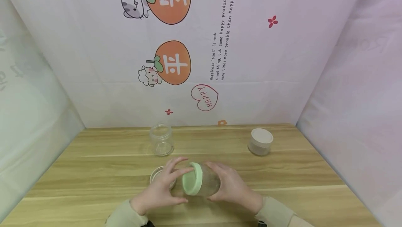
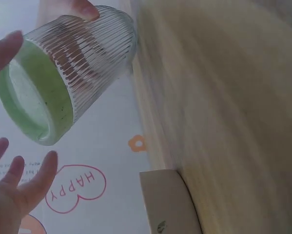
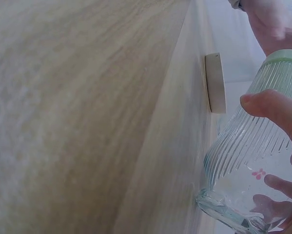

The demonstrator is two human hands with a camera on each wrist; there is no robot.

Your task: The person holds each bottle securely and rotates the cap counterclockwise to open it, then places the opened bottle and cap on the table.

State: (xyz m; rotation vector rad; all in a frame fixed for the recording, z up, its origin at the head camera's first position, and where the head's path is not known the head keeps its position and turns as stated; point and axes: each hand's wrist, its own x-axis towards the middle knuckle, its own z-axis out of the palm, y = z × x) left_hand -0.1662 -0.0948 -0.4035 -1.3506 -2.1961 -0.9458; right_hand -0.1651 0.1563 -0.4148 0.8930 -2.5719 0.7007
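Observation:
Between both hands, low above the wooden table, is a ribbed clear glass jar [image 1: 210,181] with a pale green lid [image 1: 192,181]. It tilts on its side, lid toward the left. My right hand [image 1: 233,185] grips the jar's body; in the right wrist view its thumb [image 3: 272,109] lies across the ribbed glass [image 3: 253,131]. My left hand [image 1: 160,187] spreads its fingers around the lid end. One fingertip meets the green rim [image 2: 48,87] in the left wrist view, while other fingers [image 2: 38,185] stand apart. A round pale-rimmed lid [image 1: 153,176] lies partly hidden behind the left hand.
A lidless clear jar [image 1: 161,141] stands at the back left. At the back right is a short clear jar with a white lid [image 1: 262,136]. A printed white cloth wall [image 1: 251,91] closes the table's [image 1: 100,157] far edge, with white side walls.

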